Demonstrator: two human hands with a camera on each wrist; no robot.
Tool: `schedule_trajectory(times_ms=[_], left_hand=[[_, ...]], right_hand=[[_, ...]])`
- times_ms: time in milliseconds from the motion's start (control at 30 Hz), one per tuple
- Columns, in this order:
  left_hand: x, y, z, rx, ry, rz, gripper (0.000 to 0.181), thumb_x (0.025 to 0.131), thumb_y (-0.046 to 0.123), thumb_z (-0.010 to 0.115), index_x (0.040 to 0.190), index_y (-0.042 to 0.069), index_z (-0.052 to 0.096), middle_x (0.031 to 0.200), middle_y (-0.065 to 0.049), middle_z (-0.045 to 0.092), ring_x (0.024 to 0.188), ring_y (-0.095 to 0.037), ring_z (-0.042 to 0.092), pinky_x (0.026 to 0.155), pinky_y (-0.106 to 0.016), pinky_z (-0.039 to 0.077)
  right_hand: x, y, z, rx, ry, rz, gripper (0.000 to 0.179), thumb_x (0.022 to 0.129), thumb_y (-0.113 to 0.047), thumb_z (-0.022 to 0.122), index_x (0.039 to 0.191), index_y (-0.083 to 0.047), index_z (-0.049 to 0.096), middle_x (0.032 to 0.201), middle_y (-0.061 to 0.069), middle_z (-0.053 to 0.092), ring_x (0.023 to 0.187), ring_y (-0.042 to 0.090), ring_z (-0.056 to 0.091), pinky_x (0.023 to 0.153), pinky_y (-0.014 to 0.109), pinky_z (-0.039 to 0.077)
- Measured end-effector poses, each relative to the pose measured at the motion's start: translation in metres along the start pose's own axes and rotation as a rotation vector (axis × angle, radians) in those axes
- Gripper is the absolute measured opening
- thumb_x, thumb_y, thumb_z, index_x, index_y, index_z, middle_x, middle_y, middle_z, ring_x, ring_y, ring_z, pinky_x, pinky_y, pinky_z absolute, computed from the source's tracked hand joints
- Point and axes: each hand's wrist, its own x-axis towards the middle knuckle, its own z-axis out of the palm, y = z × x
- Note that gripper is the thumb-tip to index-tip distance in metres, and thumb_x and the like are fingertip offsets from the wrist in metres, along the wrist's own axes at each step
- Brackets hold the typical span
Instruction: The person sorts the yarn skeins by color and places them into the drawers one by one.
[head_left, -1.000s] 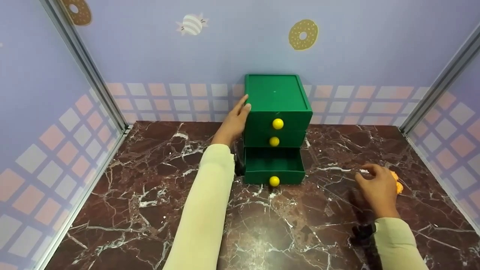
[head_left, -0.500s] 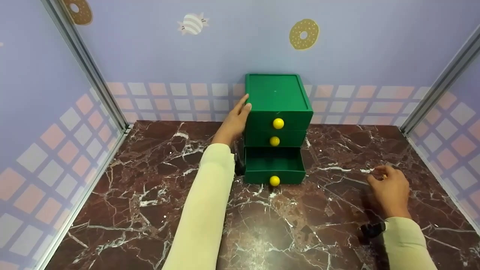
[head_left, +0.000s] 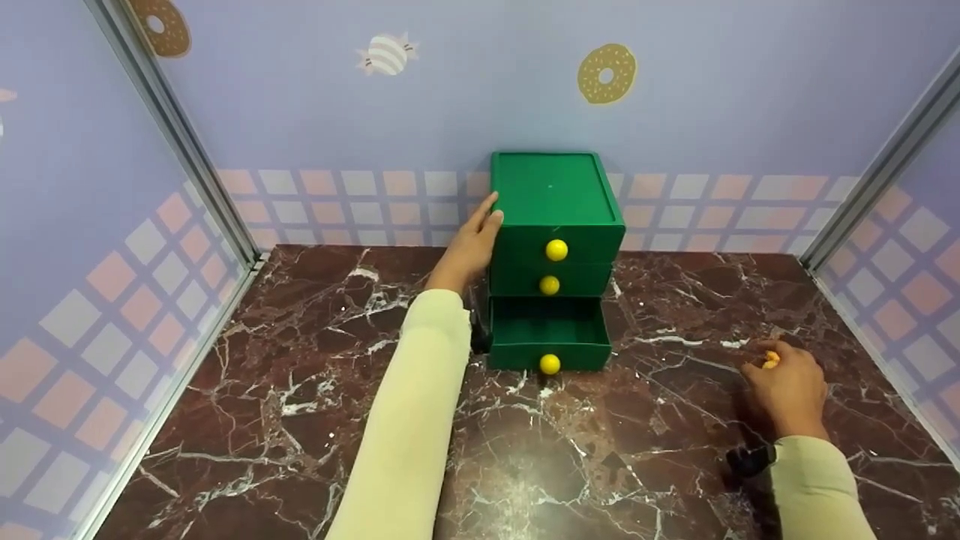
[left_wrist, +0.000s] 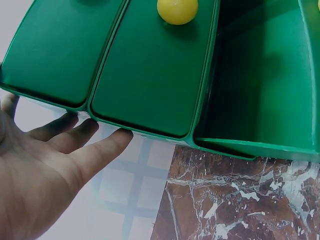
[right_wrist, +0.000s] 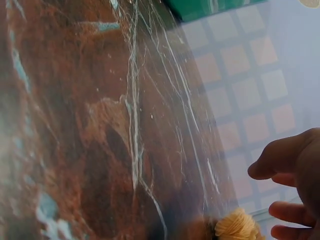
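Note:
A green cabinet of three drawers (head_left: 555, 187) with round yellow knobs stands at the back wall. Its bottom drawer (head_left: 550, 356) is pulled out, and nothing shows inside. My left hand (head_left: 469, 247) rests its outstretched fingers against the cabinet's left side; in the left wrist view the fingertips (left_wrist: 122, 135) touch the side edge by the upper two drawers. On the right, my right hand (head_left: 791, 386) is over a small orange, ridged thing like wound yarn (right_wrist: 237, 226). Part of it shows between thumb and fingers, which are spread apart in the right wrist view.
The dark red marble tabletop (head_left: 300, 435) runs up to a patterned back wall (head_left: 450, 97). Side panels with metal corner posts (head_left: 885, 150) close in the left and right.
My right hand has moved right, over the orange thing, which earlier showed beyond the hand's right side. The left hand stays against the cabinet.

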Motion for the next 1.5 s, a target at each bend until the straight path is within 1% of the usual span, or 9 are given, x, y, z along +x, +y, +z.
schedule_trajectory(times_ms=[167,300,533,767,967,1100,1200,1367,1500], left_hand=[[0.000,0.000,0.001,-0.009,0.001,-0.004,0.052,0.100,0.061,0.030,0.149,0.056,0.015,0.163,0.003,0.019,0.148,-0.033,0.023,0.116,-0.059,0.023],[0.000,-0.001,0.001,-0.010,0.005,0.002,0.052,0.100,0.061,0.030,0.149,0.056,0.015,0.163,0.003,0.019,0.148,-0.033,0.023,0.116,-0.059,0.022],[0.002,-0.002,0.001,-0.014,-0.008,0.028,0.053,0.100,0.060,0.029,0.151,0.053,0.015,0.163,0.002,0.018,0.149,-0.032,0.021,0.117,-0.058,0.021],[0.001,-0.003,0.001,-0.021,-0.007,0.023,0.052,0.100,0.061,0.030,0.149,0.055,0.015,0.163,0.003,0.018,0.149,-0.031,0.021,0.117,-0.058,0.021],[0.000,-0.003,0.001,-0.031,-0.008,0.024,0.051,0.099,0.062,0.030,0.148,0.057,0.016,0.163,0.004,0.018,0.148,-0.031,0.022,0.117,-0.057,0.022],[0.000,-0.003,0.001,-0.047,-0.008,0.029,0.051,0.100,0.061,0.030,0.149,0.056,0.016,0.163,0.004,0.018,0.148,-0.031,0.022,0.117,-0.057,0.022],[0.000,-0.003,0.001,-0.041,-0.009,0.029,0.051,0.100,0.061,0.030,0.149,0.056,0.015,0.163,0.004,0.018,0.148,-0.031,0.023,0.116,-0.058,0.023],[0.000,-0.003,0.002,-0.027,-0.006,0.025,0.051,0.100,0.061,0.030,0.148,0.057,0.015,0.163,0.004,0.018,0.148,-0.033,0.023,0.116,-0.059,0.023],[0.002,-0.004,0.002,-0.009,-0.002,0.028,0.052,0.100,0.062,0.029,0.149,0.055,0.015,0.163,0.003,0.018,0.148,-0.033,0.023,0.116,-0.059,0.022]], right_hand=[[0.000,0.009,0.001,-0.015,-0.021,-0.016,0.046,0.086,-0.021,0.066,0.126,0.001,0.060,0.123,0.038,0.053,0.111,0.056,0.048,0.093,0.064,0.039],[0.001,0.015,0.000,-0.019,-0.032,-0.013,0.044,0.086,-0.018,0.065,0.124,0.002,0.061,0.119,0.039,0.055,0.106,0.057,0.050,0.090,0.064,0.040],[-0.002,0.015,0.000,-0.057,-0.053,-0.020,0.038,0.086,-0.013,0.058,0.122,0.002,0.062,0.120,0.037,0.057,0.105,0.061,0.049,0.087,0.066,0.040],[-0.002,0.013,0.001,-0.059,-0.077,-0.026,0.041,0.089,-0.017,0.059,0.124,0.003,0.059,0.121,0.036,0.057,0.106,0.060,0.049,0.088,0.067,0.039],[-0.005,0.006,0.006,-0.046,-0.070,-0.072,0.039,0.089,-0.019,0.060,0.120,0.004,0.062,0.111,0.032,0.064,0.099,0.057,0.054,0.080,0.062,0.042],[-0.007,-0.002,0.008,-0.038,-0.056,-0.114,0.036,0.088,-0.018,0.062,0.116,0.005,0.065,0.106,0.031,0.066,0.094,0.054,0.058,0.077,0.060,0.044],[-0.008,-0.008,0.010,-0.028,-0.048,-0.135,0.035,0.088,-0.017,0.064,0.115,0.005,0.065,0.103,0.031,0.067,0.091,0.053,0.059,0.076,0.059,0.045],[-0.009,-0.017,0.012,-0.009,-0.040,-0.156,0.035,0.088,-0.017,0.067,0.116,0.004,0.066,0.102,0.030,0.067,0.088,0.049,0.062,0.074,0.058,0.047],[-0.010,-0.024,0.013,-0.012,-0.045,-0.173,0.035,0.088,-0.018,0.067,0.117,0.002,0.066,0.105,0.031,0.067,0.088,0.049,0.062,0.072,0.059,0.047]])
